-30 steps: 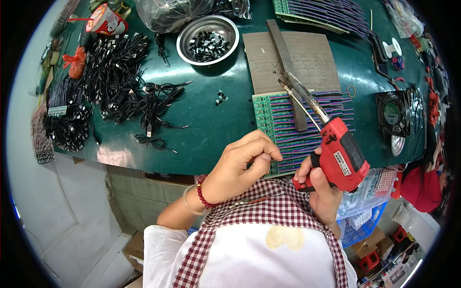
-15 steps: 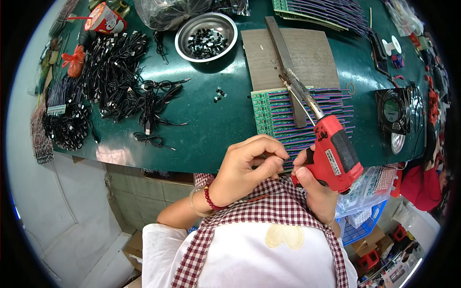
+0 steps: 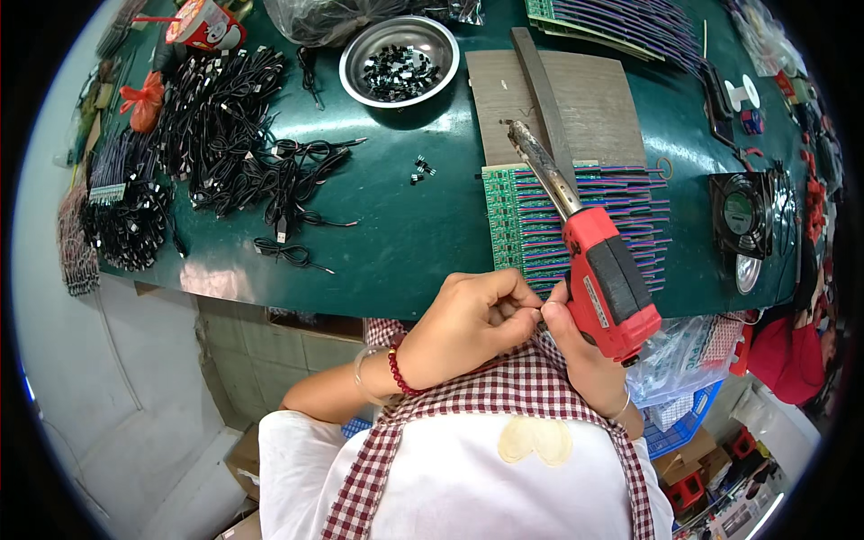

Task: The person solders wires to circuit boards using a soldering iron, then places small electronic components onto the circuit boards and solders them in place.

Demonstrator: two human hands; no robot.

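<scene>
A red and black soldering gun (image 3: 603, 288) rests in my right hand (image 3: 587, 360), its long scorched metal barrel angled up and left over the bench. My left hand (image 3: 468, 319) is closed in a pinch, thumb and forefinger meeting the fingertips of my right hand just off the bench's front edge. Whatever sits between those fingertips is too small to make out. Beyond them lies a panel of green circuit boards (image 3: 501, 216) with rows of dark, purple-striped wires. A dark grey bar (image 3: 545, 99) lies across a brown board (image 3: 594, 103), partly hidden by the gun.
A steel bowl (image 3: 349, 79) holds small black connectors; several loose ones (image 3: 421, 168) lie nearer. Black USB cables (image 3: 216, 135) heap at left. More wired boards (image 3: 621, 31) are stacked at the back. A black fan (image 3: 740, 213) and a white spool (image 3: 743, 93) stand at right.
My hands have come together until their fingertips meet. The soldering gun has swung slightly left, and the thin rod seen beside its barrel no longer shows. The whole view has shifted a little.
</scene>
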